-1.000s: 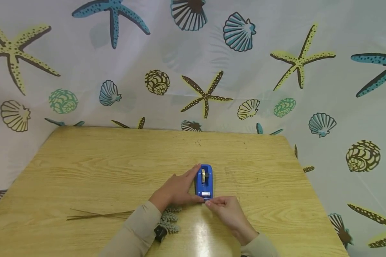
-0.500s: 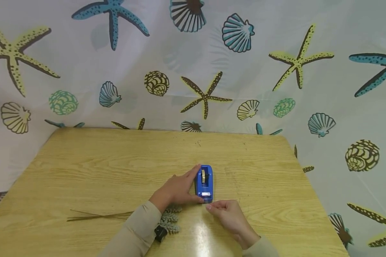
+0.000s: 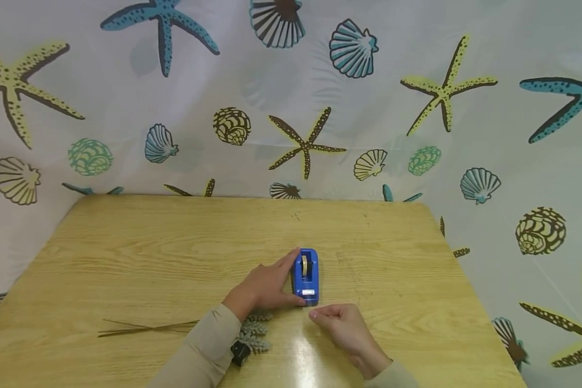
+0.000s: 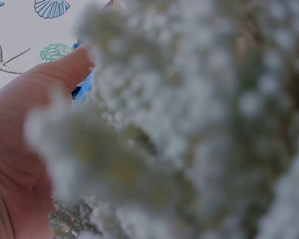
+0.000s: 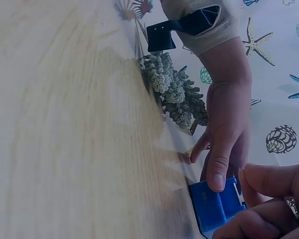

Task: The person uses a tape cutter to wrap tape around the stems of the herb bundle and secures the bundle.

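Observation:
A blue tape dispenser (image 3: 307,284) stands on the table with a roll of tape (image 3: 304,266) in it. My left hand (image 3: 264,291) holds it from the left, thumb at the front end and fingers toward the back. In the right wrist view, that thumb lies on the blue front wall near the toothed cutter (image 5: 238,193). Just in front of the dispenser, my right hand (image 3: 345,330) pinches thumb and forefinger together on the end of the clear tape, which hardly shows. Grey-green artificial flowers (image 3: 254,331) lie beneath my left forearm and fill much of the left wrist view.
Thin brown stems (image 3: 145,327) stretch left across the wooden table (image 3: 174,231) from under my left sleeve (image 3: 201,345). A black wrist mount (image 3: 240,353) sits beside the flowers. Behind the table hangs a cloth (image 3: 199,97) printed with starfish and shells.
My right hand has drawn back slightly from the dispenser's front edge, its pinch kept. My left hand keeps its hold on the dispenser. The head view has shifted a little.

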A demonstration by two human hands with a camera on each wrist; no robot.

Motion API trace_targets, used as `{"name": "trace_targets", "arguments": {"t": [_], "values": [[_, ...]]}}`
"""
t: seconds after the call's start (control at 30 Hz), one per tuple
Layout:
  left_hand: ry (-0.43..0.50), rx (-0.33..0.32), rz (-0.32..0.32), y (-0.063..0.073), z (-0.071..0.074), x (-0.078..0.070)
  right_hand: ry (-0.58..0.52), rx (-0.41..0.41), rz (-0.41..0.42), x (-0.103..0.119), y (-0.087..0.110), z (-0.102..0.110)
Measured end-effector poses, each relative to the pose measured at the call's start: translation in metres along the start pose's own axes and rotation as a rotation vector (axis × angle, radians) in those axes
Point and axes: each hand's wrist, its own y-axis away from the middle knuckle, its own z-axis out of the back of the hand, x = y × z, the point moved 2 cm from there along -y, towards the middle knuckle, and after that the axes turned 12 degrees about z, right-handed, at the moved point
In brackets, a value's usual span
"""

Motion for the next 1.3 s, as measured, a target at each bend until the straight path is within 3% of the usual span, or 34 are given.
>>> {"name": "trace_targets", "arguments": {"t": [0.4,0.8,1.3], "values": [[0.006,-0.011,-0.007,0.001,-0.002,0.002,0.002,0.002,-0.082,0.0,0.007,-0.001],[0.001,-0.015,0.0,-0.001,-0.003,0.002,-0.097,0.012,-0.06,-0.001,0.011,-0.004],[0.026,-0.002,-0.009,0.004,0.001,0.002,-0.051,-0.009,-0.096,-0.003,0.018,-0.01]]}}
